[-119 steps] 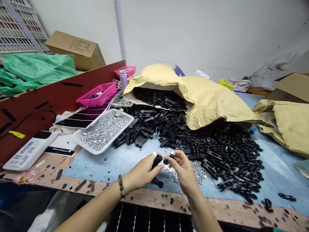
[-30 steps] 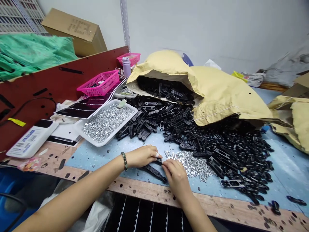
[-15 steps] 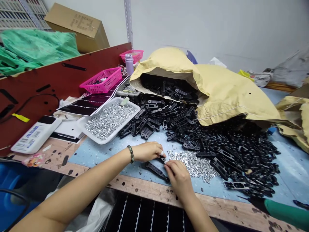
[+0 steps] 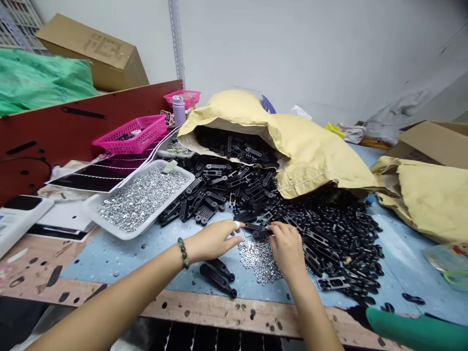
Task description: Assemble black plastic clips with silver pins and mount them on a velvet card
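Observation:
My left hand (image 4: 212,240), with a bead bracelet on the wrist and white tape on the thumb tip, reaches right over the blue mat. Its thumb and fingers are slightly apart with nothing seen between them. My right hand (image 4: 287,247) is closed, pinching a flat black plastic part (image 4: 259,231) at the near edge of the big heap of black parts (image 4: 321,229). A small pile of silver nuts (image 4: 258,258) lies just below both hands. Two long black parts (image 4: 218,275) lie on the mat near the table edge, under my left hand.
A yellow sack (image 4: 310,151) spills black parts at the back. A white tray of silver nuts (image 4: 141,197) is at the left, with a pink basket (image 4: 131,132) and a red board (image 4: 73,126) behind. Another sack (image 4: 427,200) is at the right. A green object (image 4: 413,332) enters at bottom right.
The long black parts that both hands pressed on now lie free near the edge. Both hands have moved up and right to the edge of the black heap, where the right hand pinches a part.

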### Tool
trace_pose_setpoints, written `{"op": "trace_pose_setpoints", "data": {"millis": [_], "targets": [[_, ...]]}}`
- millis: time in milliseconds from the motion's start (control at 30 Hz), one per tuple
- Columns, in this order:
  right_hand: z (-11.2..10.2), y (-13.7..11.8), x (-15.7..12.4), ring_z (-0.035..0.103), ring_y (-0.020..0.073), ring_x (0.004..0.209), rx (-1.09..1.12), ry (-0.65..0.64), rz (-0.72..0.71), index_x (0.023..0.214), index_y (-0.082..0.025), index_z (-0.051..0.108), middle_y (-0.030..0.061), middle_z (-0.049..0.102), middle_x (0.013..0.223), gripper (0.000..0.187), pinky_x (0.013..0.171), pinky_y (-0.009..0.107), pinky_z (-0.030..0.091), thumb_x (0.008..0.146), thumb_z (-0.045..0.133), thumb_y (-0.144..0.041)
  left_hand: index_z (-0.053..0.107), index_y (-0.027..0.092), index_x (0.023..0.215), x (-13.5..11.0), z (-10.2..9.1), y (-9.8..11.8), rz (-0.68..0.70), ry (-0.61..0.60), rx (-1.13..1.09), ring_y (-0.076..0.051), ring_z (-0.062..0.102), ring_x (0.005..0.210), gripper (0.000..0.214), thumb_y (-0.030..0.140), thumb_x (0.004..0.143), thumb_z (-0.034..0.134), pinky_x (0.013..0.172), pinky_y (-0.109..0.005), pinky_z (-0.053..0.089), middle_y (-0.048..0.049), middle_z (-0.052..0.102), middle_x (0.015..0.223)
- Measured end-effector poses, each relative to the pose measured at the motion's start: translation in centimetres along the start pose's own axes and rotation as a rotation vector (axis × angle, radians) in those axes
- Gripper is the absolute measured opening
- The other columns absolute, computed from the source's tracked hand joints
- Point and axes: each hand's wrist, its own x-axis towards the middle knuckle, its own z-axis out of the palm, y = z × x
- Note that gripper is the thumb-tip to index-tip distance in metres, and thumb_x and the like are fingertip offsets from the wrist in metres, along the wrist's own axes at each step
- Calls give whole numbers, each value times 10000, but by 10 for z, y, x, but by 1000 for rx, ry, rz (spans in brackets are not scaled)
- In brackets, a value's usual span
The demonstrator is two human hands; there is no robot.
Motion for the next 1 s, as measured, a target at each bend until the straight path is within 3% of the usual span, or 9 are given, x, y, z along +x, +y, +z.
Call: {"op": "trace_pose_setpoints", "data": {"millis": [167,300,433,567,700,767,833,900,1000], "targets": [[-2,5,1,520,281,1003,576,77,157,982,-221,638,95,641,1047,184,911,462,395,834,529,-208,513,172,1273,42,14,11,38,51,-47,-204,635,938,463,323,840,581,817,-288,496,-65,640,1094],[3,19,5,603,244,856,754,90,270,991,-201,598,83,647,951,217,759,392,496,811,618,-321,526,194,1259,62,24,5,119,85,-47,-245,558,1124,539,192,738,663,975,-333,430,-80,552,1244],[2,25,8,635,217,841,943,100,314,977,-201,594,59,665,929,263,755,348,517,816,631,-407,560,167,1189,70,24,1,148,188,-86,-231,492,1210,438,48,771,501,1067,-352,348,-101,542,1264],[-4,26,13,628,223,914,1063,112,339,964,-206,614,66,669,998,258,837,365,493,803,662,-402,493,159,1264,69,17,6,109,325,-172,-218,445,1242,404,115,876,388,1087,-384,303,-115,502,1311],[-12,20,19,624,223,941,1187,46,289,966,-221,619,57,666,1008,233,848,355,495,796,683,-365,503,152,1276,77,14,11,10,268,-299,-225,613,952,436,375,905,457,836,-362,481,-109,639,1089],[-17,19,21,618,216,959,1234,34,264,985,-232,603,49,657,1013,215,855,349,495,819,658,-357,609,155,1146,85,14,11,-9,183,-359,-188,631,720,424,461,883,478,626,-295,490,-68,679,889],[-21,22,22,612,206,960,1267,36,253,985,-238,594,42,652,1004,194,857,338,491,830,647,-344,666,150,996,91,11,10,-9,154,-405,-163,606,626,431,501,889,439,535,-257,450,-43,667,780],[-26,26,19,608,197,949,1298,57,258,981,-244,588,35,652,981,197,854,328,486,817,667,-319,659,148,981,95,7,11,-4,197,-432,-182,620,731,439,502,899,412,594,-267,465,-57,664,840],[-28,27,13,607,197,962,1328,71,258,1005,-256,574,30,663,978,238,881,342,471,799,689,-287,583,193,1165,91,2,16,23,262,-457,-235,553,1067,424,476,855,522,828,-315,457,-89,615,1133]]}}
